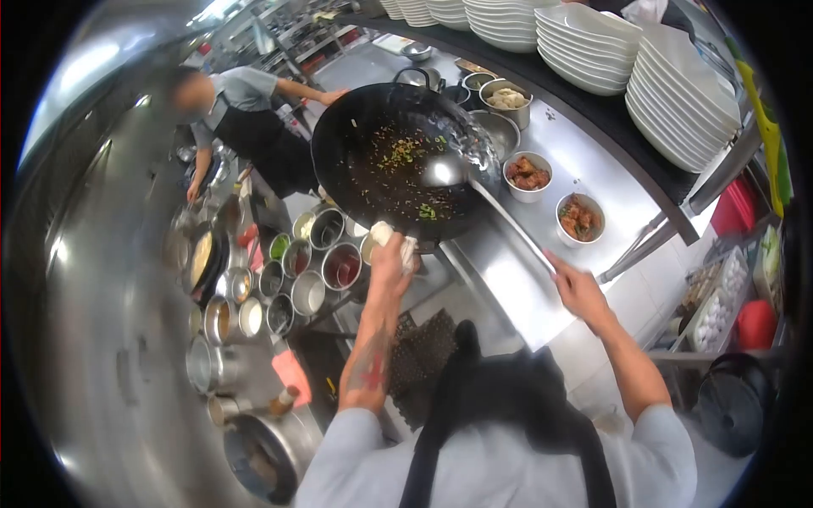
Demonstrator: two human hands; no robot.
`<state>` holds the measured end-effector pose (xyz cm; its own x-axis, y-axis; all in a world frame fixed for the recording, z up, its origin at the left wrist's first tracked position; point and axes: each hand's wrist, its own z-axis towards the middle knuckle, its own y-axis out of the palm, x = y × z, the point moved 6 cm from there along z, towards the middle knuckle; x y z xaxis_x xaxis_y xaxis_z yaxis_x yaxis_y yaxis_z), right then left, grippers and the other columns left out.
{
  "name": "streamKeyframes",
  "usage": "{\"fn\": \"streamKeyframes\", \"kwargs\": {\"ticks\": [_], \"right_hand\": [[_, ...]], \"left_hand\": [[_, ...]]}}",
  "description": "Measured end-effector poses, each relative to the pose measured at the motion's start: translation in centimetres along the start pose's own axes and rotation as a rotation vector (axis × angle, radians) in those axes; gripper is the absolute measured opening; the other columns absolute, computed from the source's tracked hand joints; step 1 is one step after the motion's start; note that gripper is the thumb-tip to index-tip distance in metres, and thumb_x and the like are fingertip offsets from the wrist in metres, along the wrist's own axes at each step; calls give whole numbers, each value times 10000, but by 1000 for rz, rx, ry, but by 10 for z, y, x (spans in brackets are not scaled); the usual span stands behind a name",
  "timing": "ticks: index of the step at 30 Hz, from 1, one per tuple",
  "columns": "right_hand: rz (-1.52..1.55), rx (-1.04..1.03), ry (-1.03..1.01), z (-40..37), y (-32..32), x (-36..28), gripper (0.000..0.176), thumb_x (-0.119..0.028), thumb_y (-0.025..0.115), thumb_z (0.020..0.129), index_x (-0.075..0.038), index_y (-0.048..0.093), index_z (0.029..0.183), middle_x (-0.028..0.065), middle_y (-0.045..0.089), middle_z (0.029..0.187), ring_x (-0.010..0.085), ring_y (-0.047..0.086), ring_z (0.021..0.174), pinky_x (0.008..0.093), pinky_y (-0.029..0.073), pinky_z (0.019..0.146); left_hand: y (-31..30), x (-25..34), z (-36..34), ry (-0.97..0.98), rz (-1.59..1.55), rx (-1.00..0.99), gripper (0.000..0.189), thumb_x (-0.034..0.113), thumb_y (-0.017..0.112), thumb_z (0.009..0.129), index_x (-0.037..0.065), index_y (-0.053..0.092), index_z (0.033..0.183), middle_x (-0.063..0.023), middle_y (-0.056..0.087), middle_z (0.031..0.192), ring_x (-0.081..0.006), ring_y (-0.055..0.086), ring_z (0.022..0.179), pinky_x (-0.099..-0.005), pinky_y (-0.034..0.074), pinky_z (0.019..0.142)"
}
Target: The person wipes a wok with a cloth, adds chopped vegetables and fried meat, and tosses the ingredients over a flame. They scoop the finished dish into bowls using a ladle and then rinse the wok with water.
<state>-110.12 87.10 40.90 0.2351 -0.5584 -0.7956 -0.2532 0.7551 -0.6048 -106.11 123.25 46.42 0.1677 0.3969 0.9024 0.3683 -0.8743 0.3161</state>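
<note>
A large black wok is held out over the steel counter, with bits of chopped green and brown food scattered in it. My left hand is closed round a white cloth at the wok's near edge; the handle under the cloth is hidden. In my right hand is the long handle of a metal ladle, whose bowl lies inside the wok. Two white bowls of browned food, one farther and one nearer, stand on the counter right of the wok.
A co-worker stands at the upper left, one hand near the wok's far rim. Metal containers of sauces and ingredients crowd the left. Stacked white plates line a shelf at the upper right. Steel bowls sit beyond the wok.
</note>
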Motion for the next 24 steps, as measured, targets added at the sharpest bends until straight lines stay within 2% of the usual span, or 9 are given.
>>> {"fn": "streamKeyframes", "kwargs": {"ticks": [2, 4, 5, 7, 9, 11, 17, 21, 24], "right_hand": [[104, 318, -145, 68, -3, -55, 468, -184, 488, 989, -241, 466, 1453, 261, 665, 978, 350, 688, 804, 399, 517, 788], [253, 203, 148, 133, 30, -84, 470, -182, 483, 986, -225, 457, 1454, 280, 651, 1011, 383, 678, 829, 406, 512, 772], [222, 240, 98, 137, 48, -85, 469, -192, 484, 986, -223, 456, 1453, 285, 649, 1010, 407, 666, 838, 411, 511, 768], [39, 207, 74, 106, 74, -86, 477, -212, 499, 983, -239, 451, 1457, 264, 658, 875, 429, 647, 784, 465, 519, 729], [-80, 257, -59, 44, 86, -43, 516, -151, 516, 954, -250, 456, 1457, 240, 678, 911, 412, 666, 825, 474, 530, 752], [-39, 169, 63, 14, 63, -25, 539, -122, 528, 933, -247, 465, 1454, 228, 687, 971, 403, 675, 854, 458, 541, 779], [-75, 377, 102, 179, 60, -94, 506, -176, 545, 950, -235, 462, 1446, 264, 646, 838, 453, 622, 753, 507, 494, 706], [-180, 327, 16, 81, 100, -50, 517, -170, 564, 938, -246, 475, 1441, 228, 644, 786, 422, 622, 730, 495, 502, 701], [-264, 264, 67, 28, 49, 0, 526, -147, 565, 929, -256, 481, 1437, 197, 659, 807, 393, 627, 725, 477, 512, 691]], "left_hand": [[-2, 8, 12, 33, 74, -30, 139, 168, 524, 917, 40, 531, 863, -73, 578, 666, -168, 518, 420, -285, 412, 355], [0, 8, 27, 42, 60, -57, 129, 159, 523, 915, 37, 528, 872, -77, 582, 668, -169, 521, 421, -284, 413, 357], [1, 11, 36, 80, 38, -82, 108, 146, 517, 915, 42, 525, 888, -79, 584, 673, -168, 526, 433, -282, 408, 357], [-9, 20, 64, 149, -1, -142, 69, 120, 510, 912, 52, 518, 917, -79, 588, 682, -162, 535, 456, -279, 398, 361], [-21, 31, 86, 134, 19, -168, 49, 99, 513, 904, 57, 515, 929, -74, 587, 686, -156, 539, 469, -278, 393, 366], [-25, 40, 99, 131, 27, -176, 46, 85, 520, 891, 55, 515, 926, -74, 591, 687, -155, 538, 469, -279, 395, 372], [-12, 34, 111, 181, 0, -170, 50, 93, 523, 893, 62, 515, 932, -70, 591, 711, -156, 541, 481, -278, 409, 390], [-14, 39, 134, 100, -24, -145, 63, 108, 544, 893, 71, 507, 929, -64, 585, 717, -162, 545, 502, -294, 421, 405], [-12, 47, 139, 89, -54, -153, 69, 124, 549, 894, 76, 507, 920, -55, 581, 716, -159, 536, 499, -297, 417, 403]]}}
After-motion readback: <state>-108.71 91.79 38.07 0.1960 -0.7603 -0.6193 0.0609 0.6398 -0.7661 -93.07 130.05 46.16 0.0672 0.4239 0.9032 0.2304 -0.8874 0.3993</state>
